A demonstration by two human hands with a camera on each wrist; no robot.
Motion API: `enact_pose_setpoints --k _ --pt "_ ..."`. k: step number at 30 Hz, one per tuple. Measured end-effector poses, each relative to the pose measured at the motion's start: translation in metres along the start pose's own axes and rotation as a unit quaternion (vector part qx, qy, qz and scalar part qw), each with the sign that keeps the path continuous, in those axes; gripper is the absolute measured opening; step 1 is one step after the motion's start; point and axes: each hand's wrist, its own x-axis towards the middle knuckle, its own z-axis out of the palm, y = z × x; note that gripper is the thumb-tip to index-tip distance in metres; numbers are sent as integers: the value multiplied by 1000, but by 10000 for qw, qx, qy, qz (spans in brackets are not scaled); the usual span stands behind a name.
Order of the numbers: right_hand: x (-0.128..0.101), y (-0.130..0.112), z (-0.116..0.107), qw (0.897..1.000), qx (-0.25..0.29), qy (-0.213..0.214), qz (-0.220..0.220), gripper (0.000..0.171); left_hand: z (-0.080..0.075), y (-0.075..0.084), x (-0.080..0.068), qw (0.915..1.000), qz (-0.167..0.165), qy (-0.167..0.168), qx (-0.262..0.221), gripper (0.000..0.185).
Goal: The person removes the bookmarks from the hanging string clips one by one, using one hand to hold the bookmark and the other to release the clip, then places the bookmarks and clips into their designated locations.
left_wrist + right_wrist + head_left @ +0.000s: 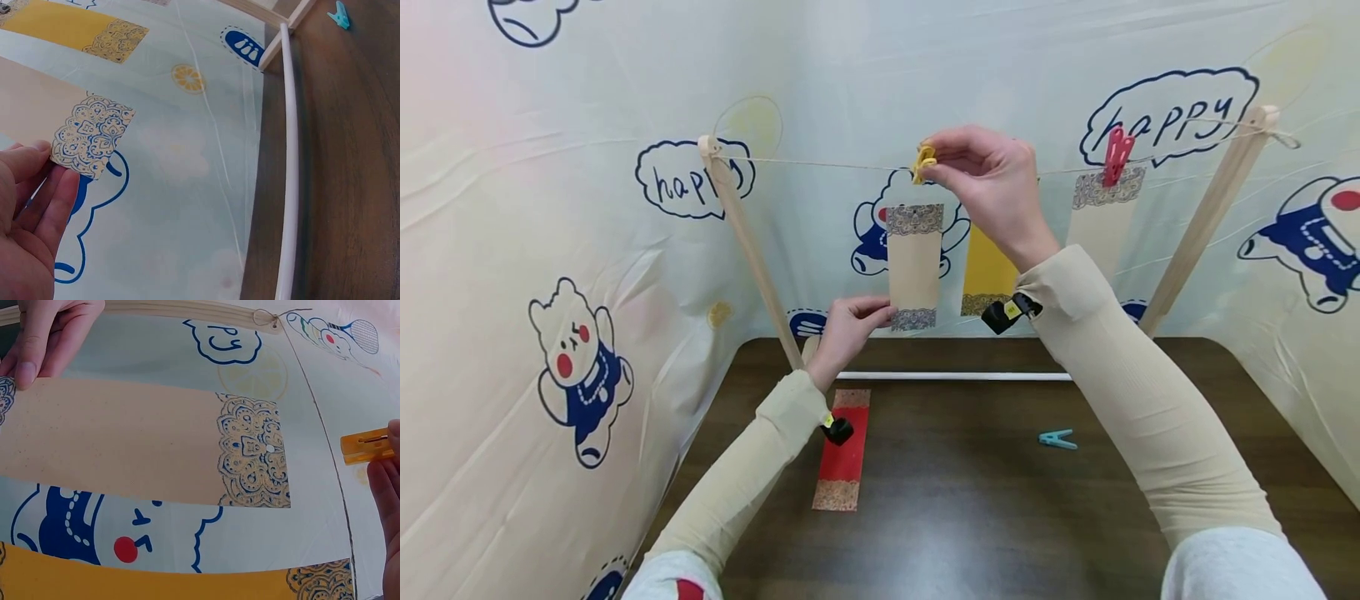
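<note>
The beige paper strip (914,267) hangs upright just under the string (820,162), above the far edge of the dark wooden table (970,500), and it is not yet clipped on. Nearest on the table, a red paper strip (844,454) lies flat at the left, partly under the left forearm, and a teal clothespin (1057,439) lies well apart from it to the right. Farther back, a white rod (955,376) runs across the foot of the wooden rack (752,250). The left hand (848,327) pinches the strip's lower left corner between thumb and fingers (59,200). Higher up, the right hand (992,187) pinches a yellow clothespin (923,161) at the string, above the strip's top edge. Just right of the strip a yellow paper strip (987,271) hangs behind the right wrist. Farther right, a red clothespin (1117,154) holds another beige strip (1103,221) on the string.
</note>
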Motion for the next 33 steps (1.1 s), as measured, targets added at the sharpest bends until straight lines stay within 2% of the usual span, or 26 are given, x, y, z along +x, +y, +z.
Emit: enact_pose_setpoints --k 11,17,23,33 --pt "-11 0 -8 10000 7 -24 46 23 0 -5 -7 10000 47 36 2 23" --pt "-18 5 -13 9998 127 -45 -152 24 3 -6 -13 9998 149 47 -80 22" --pt "-27 6 -15 9999 137 -63 2 26 4 -8 -19 9997 181 69 -118 22" --pt "-42 6 -19 9995 -235 -202 84 24 5 -12 -29 10000 -49 35 -44 22"
